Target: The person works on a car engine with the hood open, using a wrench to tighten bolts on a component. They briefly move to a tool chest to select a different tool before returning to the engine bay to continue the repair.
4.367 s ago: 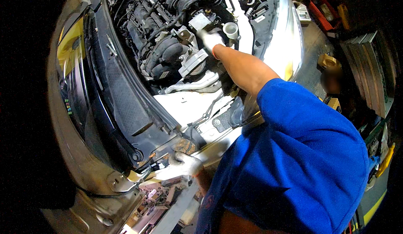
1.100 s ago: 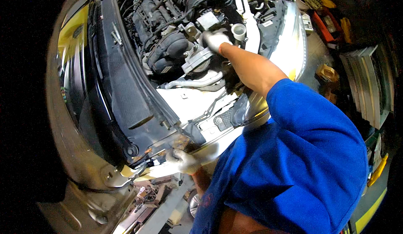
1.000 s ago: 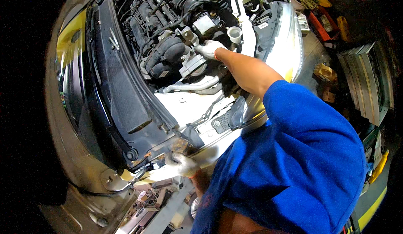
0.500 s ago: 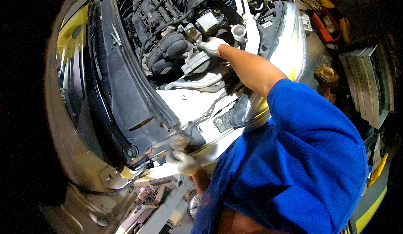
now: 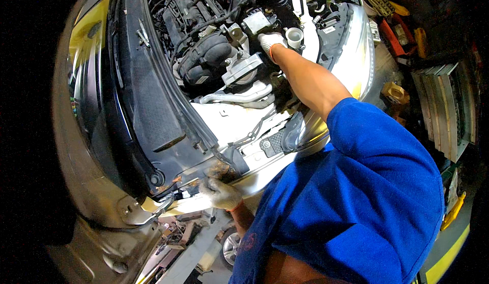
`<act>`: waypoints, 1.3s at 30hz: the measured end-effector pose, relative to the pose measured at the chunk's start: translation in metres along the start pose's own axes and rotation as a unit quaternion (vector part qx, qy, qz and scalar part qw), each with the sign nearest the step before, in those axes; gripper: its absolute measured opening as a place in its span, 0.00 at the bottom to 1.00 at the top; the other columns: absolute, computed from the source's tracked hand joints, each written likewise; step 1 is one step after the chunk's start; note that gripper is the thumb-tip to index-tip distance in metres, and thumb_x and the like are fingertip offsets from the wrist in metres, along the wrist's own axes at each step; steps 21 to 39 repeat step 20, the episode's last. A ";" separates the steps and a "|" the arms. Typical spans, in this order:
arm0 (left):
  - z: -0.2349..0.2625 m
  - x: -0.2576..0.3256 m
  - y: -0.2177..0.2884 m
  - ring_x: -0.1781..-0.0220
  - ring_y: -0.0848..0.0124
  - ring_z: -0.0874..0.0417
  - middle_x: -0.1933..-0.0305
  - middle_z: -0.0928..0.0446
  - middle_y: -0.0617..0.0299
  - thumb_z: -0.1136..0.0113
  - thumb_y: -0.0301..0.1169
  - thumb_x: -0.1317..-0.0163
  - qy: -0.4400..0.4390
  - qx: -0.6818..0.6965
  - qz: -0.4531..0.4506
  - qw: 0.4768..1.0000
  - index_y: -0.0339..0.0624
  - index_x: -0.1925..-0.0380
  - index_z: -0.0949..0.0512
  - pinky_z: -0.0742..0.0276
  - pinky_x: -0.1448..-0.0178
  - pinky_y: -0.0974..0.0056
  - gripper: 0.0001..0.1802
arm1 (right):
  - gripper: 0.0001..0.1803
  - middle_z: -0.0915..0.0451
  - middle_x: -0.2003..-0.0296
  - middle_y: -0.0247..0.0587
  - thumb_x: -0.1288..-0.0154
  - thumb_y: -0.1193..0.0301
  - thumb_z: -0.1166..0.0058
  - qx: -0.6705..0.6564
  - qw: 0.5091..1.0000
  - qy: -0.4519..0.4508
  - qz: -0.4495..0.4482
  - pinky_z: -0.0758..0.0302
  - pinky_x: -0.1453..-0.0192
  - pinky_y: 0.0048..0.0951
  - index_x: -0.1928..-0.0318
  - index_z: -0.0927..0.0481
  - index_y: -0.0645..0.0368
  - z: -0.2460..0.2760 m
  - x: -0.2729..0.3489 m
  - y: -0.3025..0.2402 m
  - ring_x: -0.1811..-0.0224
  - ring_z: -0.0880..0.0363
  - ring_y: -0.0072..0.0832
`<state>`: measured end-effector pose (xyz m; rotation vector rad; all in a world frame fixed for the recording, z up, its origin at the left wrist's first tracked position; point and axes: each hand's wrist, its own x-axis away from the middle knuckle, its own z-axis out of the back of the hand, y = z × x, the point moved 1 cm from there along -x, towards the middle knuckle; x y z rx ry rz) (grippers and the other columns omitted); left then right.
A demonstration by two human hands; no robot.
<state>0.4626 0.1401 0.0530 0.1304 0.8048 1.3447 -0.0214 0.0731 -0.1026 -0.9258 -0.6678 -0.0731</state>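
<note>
My right hand (image 5: 271, 41), in a white knit glove, reaches down into the engine bay. It is between a silver box-shaped part (image 5: 256, 23) and a white round filler neck (image 5: 294, 38). Its fingers point down and are mostly hidden, so what they touch cannot be seen. A cast metal mount (image 5: 242, 70) lies just left of the wrist, apart from it. My left hand (image 5: 220, 194), gloved too, rests at the car's near side with its fingers bent over the fender edge (image 5: 254, 180), beside a rusty brown patch (image 5: 220, 170) at the cowl corner.
The engine (image 5: 183, 17) with black hoses fills the bay. Silver pipes (image 5: 244, 95) run below the mount. A black cowl panel (image 5: 147, 95) and windshield are at left. Right of the car are a red toolbox (image 5: 397, 33) and stacked metal panels (image 5: 440, 106).
My right hand has moved right, away from the metal mount, and now reaches down beside the filler neck. My left hand stays at the fender edge. The view has shifted slightly.
</note>
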 end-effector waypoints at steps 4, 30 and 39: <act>0.001 -0.001 -0.002 0.55 0.47 0.17 0.53 0.17 0.39 0.47 0.37 0.31 -0.012 -0.008 -0.005 1.000 0.29 0.51 0.19 0.22 0.46 0.52 0.20 | 0.32 0.20 0.39 0.55 0.39 0.52 0.46 -0.029 1.000 0.001 0.000 0.27 0.35 0.35 0.43 0.18 0.64 0.002 0.005 -0.006 0.36 0.21 0.44; 0.001 -0.002 -0.002 0.56 0.50 0.15 0.55 0.15 0.42 0.47 0.34 0.31 0.006 -0.010 -0.021 1.000 0.29 0.52 0.18 0.20 0.47 0.54 0.19 | 0.24 0.21 0.39 0.54 0.40 0.68 0.44 0.467 0.835 -0.141 0.256 0.21 0.38 0.41 0.42 0.15 0.51 0.033 0.087 -0.073 0.39 0.18 0.44; 0.001 -0.002 -0.002 0.56 0.50 0.15 0.55 0.15 0.42 0.47 0.34 0.31 0.006 -0.010 -0.021 1.000 0.29 0.52 0.18 0.20 0.47 0.54 0.19 | 0.24 0.21 0.39 0.54 0.40 0.68 0.44 0.467 0.835 -0.141 0.256 0.21 0.38 0.41 0.42 0.15 0.51 0.033 0.087 -0.073 0.39 0.18 0.44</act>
